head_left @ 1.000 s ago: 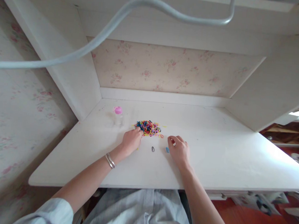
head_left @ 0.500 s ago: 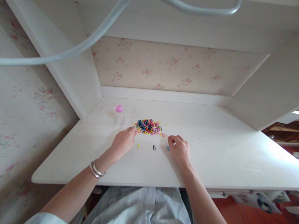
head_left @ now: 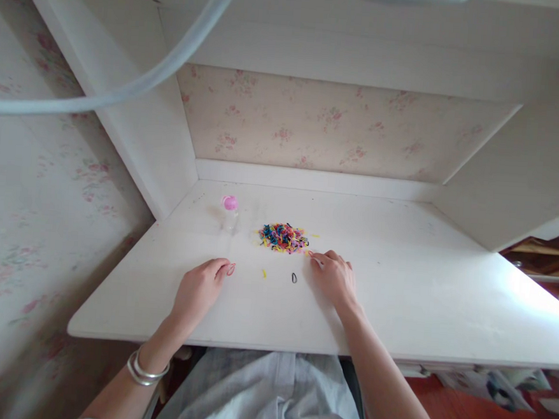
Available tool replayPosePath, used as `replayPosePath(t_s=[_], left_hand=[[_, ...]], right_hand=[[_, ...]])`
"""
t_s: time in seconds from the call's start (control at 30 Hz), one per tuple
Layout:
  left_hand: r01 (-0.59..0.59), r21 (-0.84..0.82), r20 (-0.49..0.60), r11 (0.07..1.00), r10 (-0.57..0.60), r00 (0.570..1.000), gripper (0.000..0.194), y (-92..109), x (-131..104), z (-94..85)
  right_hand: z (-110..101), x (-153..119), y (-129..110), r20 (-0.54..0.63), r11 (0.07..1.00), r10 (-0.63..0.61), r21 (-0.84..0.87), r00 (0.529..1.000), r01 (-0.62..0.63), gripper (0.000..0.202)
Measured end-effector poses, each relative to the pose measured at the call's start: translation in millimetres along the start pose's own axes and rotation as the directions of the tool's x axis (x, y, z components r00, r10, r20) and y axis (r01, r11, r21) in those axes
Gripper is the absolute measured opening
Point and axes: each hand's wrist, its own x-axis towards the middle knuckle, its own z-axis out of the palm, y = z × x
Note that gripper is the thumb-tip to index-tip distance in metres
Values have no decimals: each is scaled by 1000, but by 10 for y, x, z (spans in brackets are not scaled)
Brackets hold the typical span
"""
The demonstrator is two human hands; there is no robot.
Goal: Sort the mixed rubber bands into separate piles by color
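Between the thumb and finger of my left hand [head_left: 201,288] is a small red rubber band [head_left: 230,269], low over the desk at the left. My right hand [head_left: 336,278] is closed, its fingertips on a reddish rubber band [head_left: 310,254] at the right edge of the pile. That pile of rubber bands [head_left: 283,237] mixes many colours. In front of it lie a yellow rubber band [head_left: 264,273] and a black rubber band [head_left: 294,278], apart from each other. The blue band seen earlier is hidden, with my right hand over that spot.
A small clear bottle [head_left: 231,220] with a pink cap stands left of the pile. White side panels and a back strip border the white desk [head_left: 412,295]. A pale cable [head_left: 139,83] crosses the upper left, close to the camera.
My left hand has drawn back from the pile, to the left and nearer me, with the red rubber band. My right hand has moved slightly toward the pile's right edge. The view has shifted a little.
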Motion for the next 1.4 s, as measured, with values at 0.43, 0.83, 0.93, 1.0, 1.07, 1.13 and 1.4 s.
replayPosePath(t_s=[0.43, 0.83, 0.93, 1.0, 1.07, 1.13, 1.4], left_hand=[[-35, 99, -38, 995, 39, 999, 33, 34, -157, 77], [24, 183, -57, 983, -14, 998, 30, 79, -191, 71], [21, 139, -46, 990, -15, 999, 27, 48, -204, 72], [30, 81, -48, 996, -26, 998, 25, 12, -213, 71], [44, 15, -56, 999, -43, 997, 26, -23, -215, 67], [48, -41, -58, 998, -50, 997, 27, -50, -209, 59], [68, 21, -8, 997, -68, 998, 20, -15, -178, 33]], right_hand=[[58, 89, 4, -23, 998, -67, -8, 997, 67, 29], [-70, -159, -387, -130, 979, -141, 128, 981, 158, 32], [-82, -292, -738, -75, 933, -274, 221, 959, 284, 35], [-64, -341, -975, -36, 910, -341, 240, 940, 339, 35], [-25, -349, -1182, -4, 896, -392, 225, 920, 383, 34], [26, -325, -1345, 17, 882, -434, 211, 901, 421, 32], [137, -224, -1621, 64, 859, -496, 178, 866, 479, 31]])
